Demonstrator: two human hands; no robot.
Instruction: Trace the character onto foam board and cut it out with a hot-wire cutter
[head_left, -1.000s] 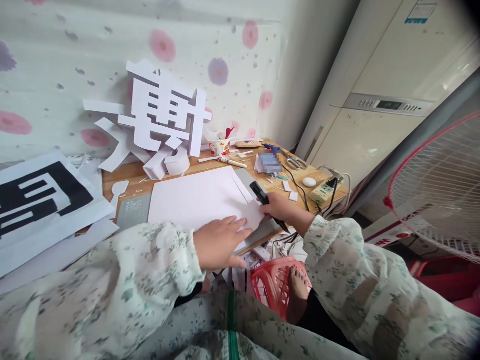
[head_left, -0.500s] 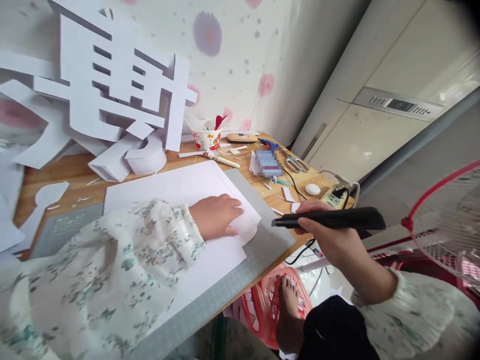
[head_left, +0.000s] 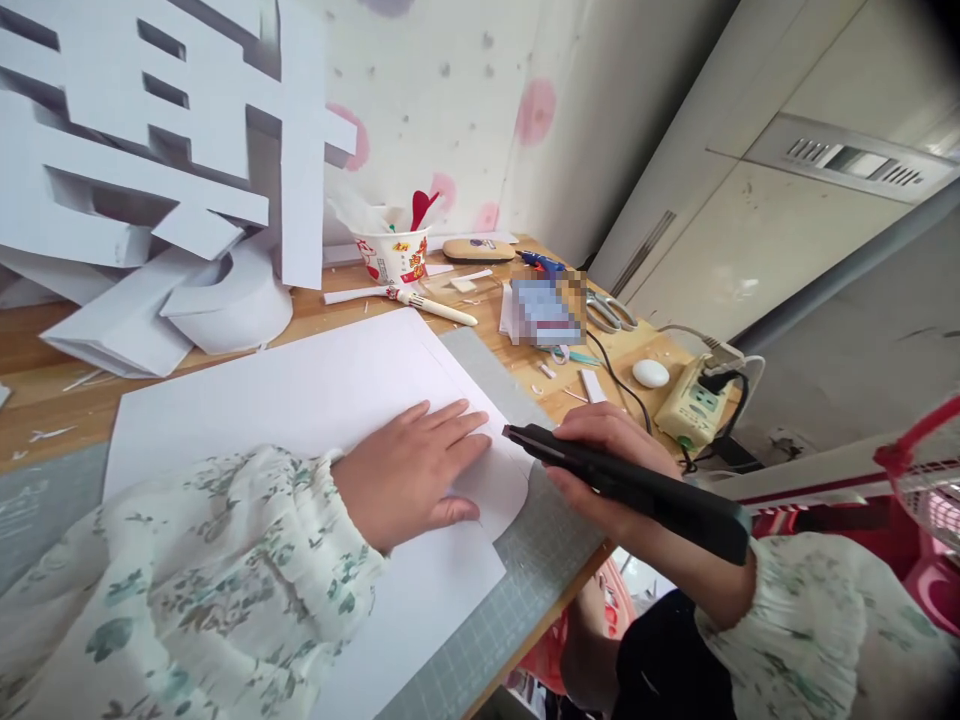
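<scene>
My left hand [head_left: 409, 470] lies flat, fingers spread, on a large white sheet [head_left: 300, 400] that rests on a grey cutting mat [head_left: 525, 560]. My right hand [head_left: 611, 465] grips a long black corded tool [head_left: 630, 485]. Its tip points left and sits at the sheet's right edge, just beyond my left fingertips. Both arms wear pale floral sleeves.
White cut-out foam letter shapes [head_left: 150, 170] stand at the back left of the wooden desk [head_left: 45, 400]. Behind the sheet are a paper cup [head_left: 391, 255], a craft knife [head_left: 420, 300], scissors [head_left: 611, 312], a white power strip [head_left: 694, 405] and a red fan [head_left: 922, 480] at right.
The view has come closer to the desk. My right hand brought the black tool back down from mid-air to the sheet's right edge. My left hand stays flat on the sheet.
</scene>
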